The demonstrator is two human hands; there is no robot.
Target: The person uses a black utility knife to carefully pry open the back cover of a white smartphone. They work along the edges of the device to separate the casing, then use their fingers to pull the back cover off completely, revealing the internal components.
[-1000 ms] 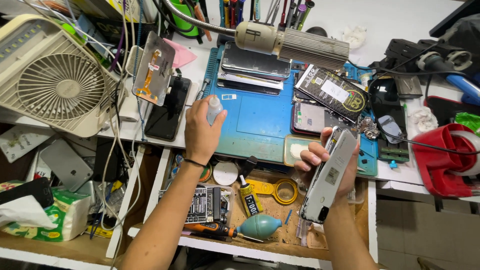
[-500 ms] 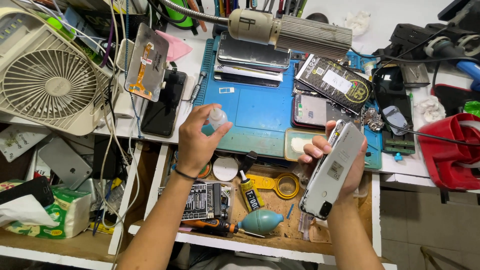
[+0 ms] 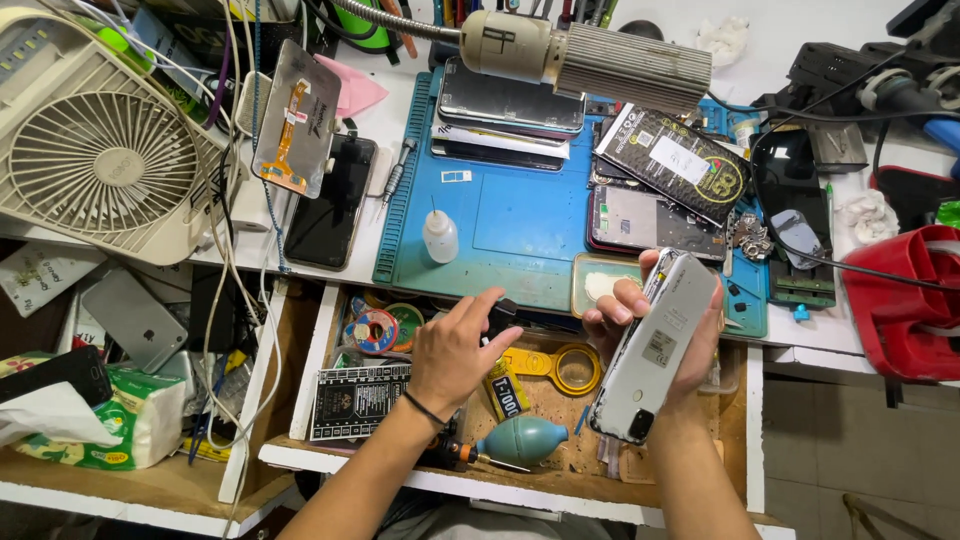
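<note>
Right hand (image 3: 665,345) is gripping a white phone (image 3: 655,350) over the open drawer (image 3: 560,440); left hand (image 3: 455,350) is pinching a small black tool (image 3: 500,315) there, fingers half-curled. The dropper bottle (image 3: 439,237) is sitting on the blue mat (image 3: 520,225).

Matt blue rubbery mat (image 3: 520,225), worn wooden drawer (image 3: 570,440)

On the blue mat (image 3: 520,225), stacked dark screens (image 3: 510,105) sit at the top; a black, yellow-trimmed package (image 3: 672,165) lies right. My phone (image 3: 655,350), just below the mat, bears a small white label (image 3: 660,347).
</note>
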